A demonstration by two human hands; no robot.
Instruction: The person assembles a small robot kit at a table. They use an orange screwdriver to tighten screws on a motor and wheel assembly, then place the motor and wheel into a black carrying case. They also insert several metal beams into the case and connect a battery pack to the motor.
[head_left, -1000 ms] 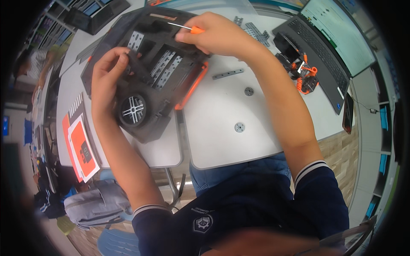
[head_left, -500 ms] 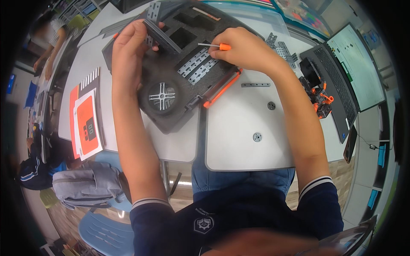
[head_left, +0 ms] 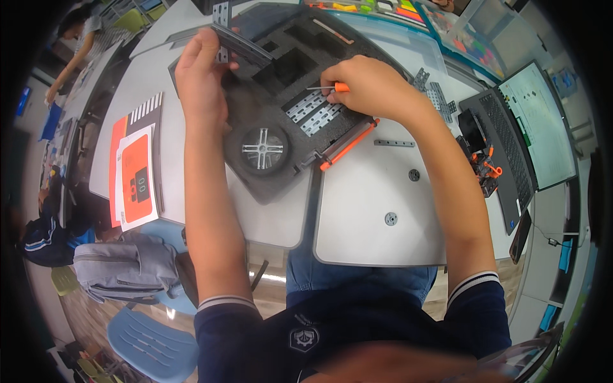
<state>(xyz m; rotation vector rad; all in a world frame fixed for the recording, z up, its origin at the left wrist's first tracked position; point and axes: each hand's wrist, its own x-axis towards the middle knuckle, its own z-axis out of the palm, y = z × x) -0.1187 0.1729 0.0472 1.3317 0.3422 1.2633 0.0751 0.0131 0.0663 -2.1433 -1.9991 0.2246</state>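
My left hand [head_left: 203, 76] is closed on a grey metal channel beam [head_left: 246, 46] joined to an upright perforated metal plate [head_left: 221, 14], held above the left side of a dark foam-lined case [head_left: 249, 186]. Between the fingers of my right hand [head_left: 373, 84] is a small screwdriver with an orange handle [head_left: 341, 87], its thin shaft pointing left. That hand is over the far end of two perforated metal strips [head_left: 321, 119] lying in a foam slot. A black wheel with a silver cross-shaped hub [head_left: 263, 149] sits in the near corner of the case.
On the white table lie a flat metal bar [head_left: 394, 143] and two small round discs [head_left: 391, 219]. To the right stand a laptop [head_left: 511, 121] and an orange-and-black mechanism [head_left: 486, 171]. Orange booklets [head_left: 137, 182] are at left; a backpack [head_left: 128, 265] rests on a blue chair. Another person [head_left: 80, 38] works far left.
The view has shifted, so the case and table appear lower and farther right. Both hands keep their holds on the beam and screwdriver. The other person's arm has moved.
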